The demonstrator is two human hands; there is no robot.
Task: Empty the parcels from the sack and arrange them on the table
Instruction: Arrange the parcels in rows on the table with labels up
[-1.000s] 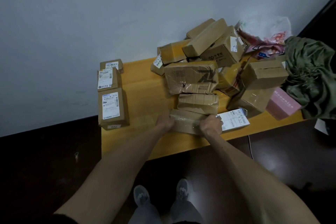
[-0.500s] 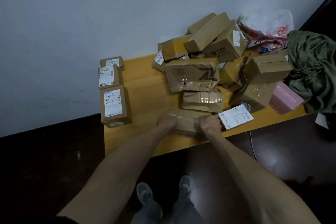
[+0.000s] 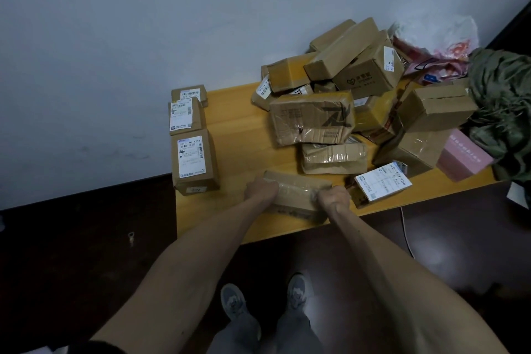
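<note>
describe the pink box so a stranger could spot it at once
Look at the right end of the wooden table, by the heap of parcels. Beside the green sack sits the pink box. It is the only pink one; the boxes beside it are brown cardboard.

brown box (image 3: 195, 162) at the desk's (image 3: 238, 129) front-left corner: top line of its label reads roughly "501l- m1 a21b". rest is barcodes and small print, unreadable. sticker on its front face, digits unclear. pink box (image 3: 464, 155) near the front-right corner: white lettering, looks like "modoskiss". heart-logo box (image 3: 367, 75) in the pile by the back edge: chinese characters, too small. taped parcel (image 3: 311, 118): big dark angular mark, not legible. held parcel (image 3: 298, 192) in left hand (image 3: 261, 188) and right hand (image 3: 334, 197): front-face print blurred.
</note>
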